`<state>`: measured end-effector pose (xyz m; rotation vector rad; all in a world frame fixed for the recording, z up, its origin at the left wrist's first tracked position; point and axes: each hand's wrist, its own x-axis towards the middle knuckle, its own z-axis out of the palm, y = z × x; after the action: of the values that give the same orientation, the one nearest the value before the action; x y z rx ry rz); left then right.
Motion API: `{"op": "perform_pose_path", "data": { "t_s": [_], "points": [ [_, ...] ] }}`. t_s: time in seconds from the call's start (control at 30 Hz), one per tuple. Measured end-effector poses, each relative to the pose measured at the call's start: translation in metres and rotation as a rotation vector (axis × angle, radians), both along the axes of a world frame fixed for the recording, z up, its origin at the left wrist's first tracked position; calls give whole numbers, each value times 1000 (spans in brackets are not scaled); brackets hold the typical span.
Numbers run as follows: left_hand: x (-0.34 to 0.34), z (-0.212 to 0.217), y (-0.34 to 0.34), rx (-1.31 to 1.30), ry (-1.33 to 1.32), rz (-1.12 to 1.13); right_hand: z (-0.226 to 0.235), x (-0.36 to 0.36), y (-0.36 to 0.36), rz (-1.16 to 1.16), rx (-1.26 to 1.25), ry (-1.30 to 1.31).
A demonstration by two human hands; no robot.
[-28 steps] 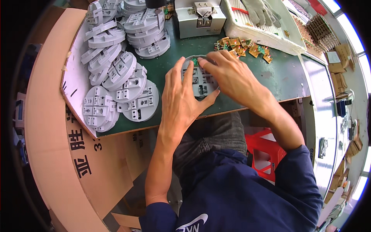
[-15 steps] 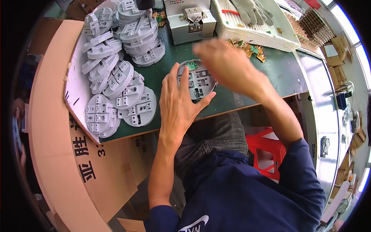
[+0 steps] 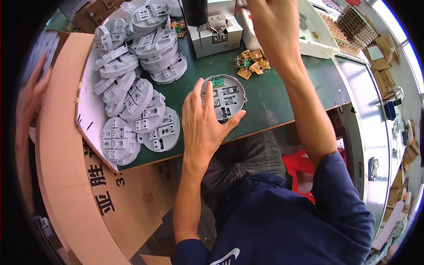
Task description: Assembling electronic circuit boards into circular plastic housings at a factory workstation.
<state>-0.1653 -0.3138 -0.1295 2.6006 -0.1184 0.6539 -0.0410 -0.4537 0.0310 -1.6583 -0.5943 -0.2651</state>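
My left hand [image 3: 201, 117] steadies a round grey plastic housing [image 3: 233, 102] lying on the green tabletop. Its fingers curl over the left rim, and the thumb presses at the lower edge. Inside the housing, near its far rim, sits a small green circuit board [image 3: 218, 82]. My right hand [image 3: 274, 28] is raised at the top of the picture, its fingers blurred and partly cut off; I cannot tell what they hold. To its left are a silver metal box with a front slot [image 3: 221, 44] and a hanging black cylindrical tool [image 3: 195, 12].
Stacked grey housings [image 3: 134, 99] fill the table's left side beside a cardboard wall [image 3: 57, 145]. Small orange-and-green circuit boards [image 3: 251, 63] lie in a pile behind the housing. A white foam tray [image 3: 324, 47] stands at the far right. Another person's hand [image 3: 37, 86] shows at the left.
My right hand has moved from above the housing up and away toward the far edge. The black tool now hangs lower in view. Another person's hand has appeared at the left with a blurred grey object.
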Motion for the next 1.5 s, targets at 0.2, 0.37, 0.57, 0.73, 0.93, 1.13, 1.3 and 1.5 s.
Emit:
{"op": "perform_pose_path", "data": {
  "t_s": [0.2, 0.37, 0.57, 0.73, 0.93, 1.13, 1.3, 1.5],
  "points": [
    [0, 4, 3, -13, -14, -70, -110, -4, -43, 282, -646, -613],
    [-2, 6, 4, -94, 32, -110, -128, -19, -49, 286, -923, -590],
    [-2, 6, 3, -114, 39, -115, -115, -31, -44, 220, -1102, -650],
    [-2, 6, -1, -25, 30, -82, -117, -13, -51, 386, -949, -491],
    [-6, 3, 4, -22, 10, -55, -36, 27, 31, 277, -78, -205],
    [-3, 5, -1, -74, 67, -72, 55, 9, 104, 75, -48, -30],
    [-2, 8, -2, -94, 64, -91, 27, 78, 77, 489, 192, -127],
    [-3, 5, 1, -71, 43, -52, 12, 59, 46, 264, 375, -87]
  ]
}}
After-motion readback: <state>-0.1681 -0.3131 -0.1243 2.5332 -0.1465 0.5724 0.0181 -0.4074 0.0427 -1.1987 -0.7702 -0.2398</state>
